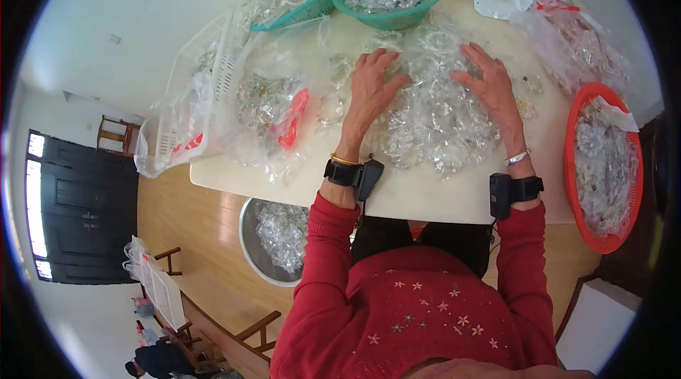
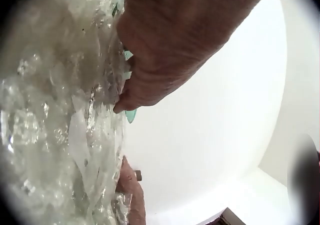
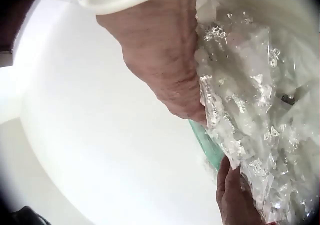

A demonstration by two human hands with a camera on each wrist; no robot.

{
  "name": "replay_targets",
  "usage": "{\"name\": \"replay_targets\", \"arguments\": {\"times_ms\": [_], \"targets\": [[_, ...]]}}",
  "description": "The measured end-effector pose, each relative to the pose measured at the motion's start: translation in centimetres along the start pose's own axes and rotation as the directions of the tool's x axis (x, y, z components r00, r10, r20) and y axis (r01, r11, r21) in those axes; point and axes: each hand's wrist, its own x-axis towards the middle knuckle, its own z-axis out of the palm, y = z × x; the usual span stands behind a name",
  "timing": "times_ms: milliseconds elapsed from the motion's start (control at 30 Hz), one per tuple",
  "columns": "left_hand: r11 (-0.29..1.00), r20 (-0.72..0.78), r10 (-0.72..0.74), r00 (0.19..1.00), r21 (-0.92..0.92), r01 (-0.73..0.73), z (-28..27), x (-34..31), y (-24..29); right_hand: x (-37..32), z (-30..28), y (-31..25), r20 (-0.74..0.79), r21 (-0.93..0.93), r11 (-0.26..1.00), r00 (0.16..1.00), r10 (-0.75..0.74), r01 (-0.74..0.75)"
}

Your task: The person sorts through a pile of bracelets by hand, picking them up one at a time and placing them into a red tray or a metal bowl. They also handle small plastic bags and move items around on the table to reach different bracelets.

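A heap of small clear plastic packets (image 1: 436,120) with shiny bits inside lies on the cream table in front of the person. On its left side rests the left hand (image 1: 372,88), fingers spread and slightly bent. Opposite it, the right hand (image 1: 489,85) touches the heap's right edge with its fingers apart. The left wrist view has the left hand (image 2: 170,45) against the glossy packets (image 2: 60,115), its fingertips partly hidden by them. From the right wrist, the right hand (image 3: 160,60) lies along the packets (image 3: 250,105), fingertips hidden there.
Behind the heap stand green baskets (image 1: 389,21) of packets. A white crate (image 1: 213,74) and an open bag with red handles (image 1: 293,120) sit left. A red basket (image 1: 569,166) is at the right edge; a metal basin (image 1: 248,237) is on the floor.
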Motion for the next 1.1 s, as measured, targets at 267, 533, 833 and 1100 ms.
{"name": "replay_targets", "arguments": {"times_ms": [267, 533, 833, 1100], "targets": [[0.977, -0.001, 0.187, 0.982, -0.104, -0.186, 0.9, -0.1, 1.8, 0.0, 1.1, 0.4, 0.045, 0.526, 0.85, 0.999, -0.008, -0.017], [0.722, -0.031, -0.282, 0.959, -0.665, 0.191, 0.2, -0.1, 2.8, 0.1, 0.8, 1.6, 0.01, 0.757, 0.633, 0.971, 0.237, -0.162], [0.219, 0.141, -0.318, 0.937, -0.951, 0.218, -0.4, 0.1, 2.5, 0.2, 0.5, 1.5, -0.051, 0.711, 0.686, 0.962, 0.269, -0.154], [0.171, 0.177, -0.341, 0.923, -0.954, 0.246, -0.1, 0.0, 1.7, 0.2, 0.4, 1.4, -0.052, 0.678, 0.713, 0.955, 0.291, -0.18]]}}
